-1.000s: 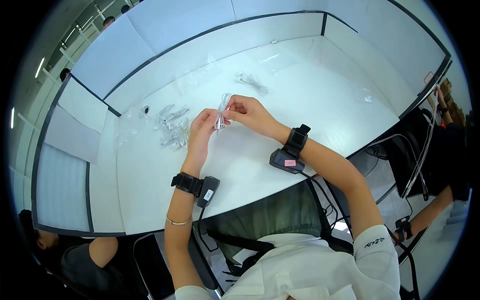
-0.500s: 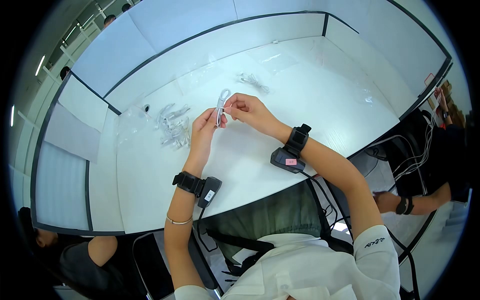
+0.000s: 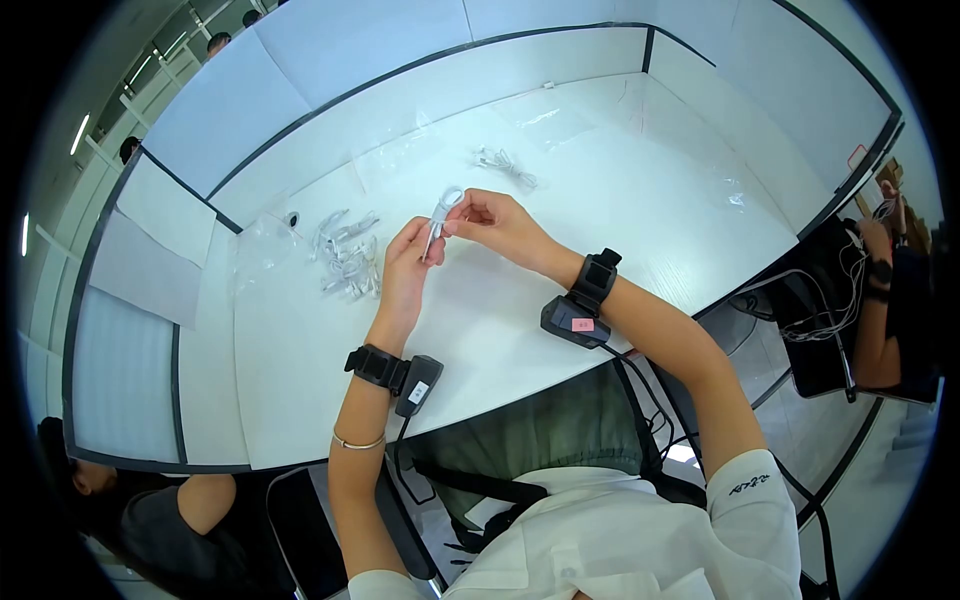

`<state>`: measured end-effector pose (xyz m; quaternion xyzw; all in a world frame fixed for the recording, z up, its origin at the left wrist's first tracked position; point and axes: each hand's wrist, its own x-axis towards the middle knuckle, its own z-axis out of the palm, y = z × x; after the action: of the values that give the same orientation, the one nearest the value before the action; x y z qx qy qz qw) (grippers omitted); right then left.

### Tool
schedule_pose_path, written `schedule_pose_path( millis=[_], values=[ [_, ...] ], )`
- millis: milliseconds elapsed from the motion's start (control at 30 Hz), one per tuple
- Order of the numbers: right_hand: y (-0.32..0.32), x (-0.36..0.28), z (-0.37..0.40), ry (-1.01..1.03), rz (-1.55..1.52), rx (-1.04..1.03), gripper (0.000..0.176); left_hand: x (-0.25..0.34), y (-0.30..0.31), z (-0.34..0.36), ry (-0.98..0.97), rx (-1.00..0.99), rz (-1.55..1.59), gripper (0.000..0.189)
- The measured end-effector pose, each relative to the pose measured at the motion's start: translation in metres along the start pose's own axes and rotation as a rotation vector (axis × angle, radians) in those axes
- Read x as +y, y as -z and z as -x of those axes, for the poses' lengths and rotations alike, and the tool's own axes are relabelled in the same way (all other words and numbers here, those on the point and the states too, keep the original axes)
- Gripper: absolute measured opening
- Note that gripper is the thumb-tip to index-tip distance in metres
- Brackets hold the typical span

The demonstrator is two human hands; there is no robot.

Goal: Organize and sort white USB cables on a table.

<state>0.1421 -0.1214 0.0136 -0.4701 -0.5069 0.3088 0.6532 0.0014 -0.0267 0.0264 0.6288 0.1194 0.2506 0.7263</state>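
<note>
Above the middle of the white table, a coiled white cable (image 3: 441,211) is held between my two hands. My left hand (image 3: 408,255) is closed around its lower part, thumb and fingers pressing on it from the left. From the right, my right hand (image 3: 498,226) pinches the bundle near its middle with thumb and forefinger. A loop of the cable sticks up above the fingers. To the left of my left hand lies a pile of bundled white cables (image 3: 349,262). Another white cable bundle (image 3: 506,166) rests beyond my right hand.
Clear plastic bags (image 3: 265,245) lie at the table's left, with more film along the back. Low white partitions (image 3: 480,65) edge the table (image 3: 600,230). At the right, another person's hands (image 3: 880,235) hold cables. Someone sits at the lower left.
The cable bundle has tilted and shifted slightly in my fingers, and my right hand has moved a little toward it. At the right, the other person's arms have moved up.
</note>
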Motion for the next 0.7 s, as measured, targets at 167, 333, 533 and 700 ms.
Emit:
schedule_pose_path(
  millis=[167,333,533,700],
  values=[
    [0.000,-0.003,0.004,-0.053,0.034,-0.004,0.019,0.004,0.001,0.001,0.025,-0.026,-0.047,0.028],
    [0.003,-0.006,0.003,-0.063,0.047,-0.105,0.020,0.009,-0.006,0.005,0.124,0.045,-0.005,0.036],
    [0.003,0.003,0.000,-0.020,0.078,-0.025,0.017,0.008,-0.006,0.004,0.091,0.028,-0.162,0.030],
    [0.001,0.005,0.000,-0.037,0.011,-0.026,0.017,0.005,-0.006,0.003,-0.014,0.031,-0.240,0.028]
  ],
)
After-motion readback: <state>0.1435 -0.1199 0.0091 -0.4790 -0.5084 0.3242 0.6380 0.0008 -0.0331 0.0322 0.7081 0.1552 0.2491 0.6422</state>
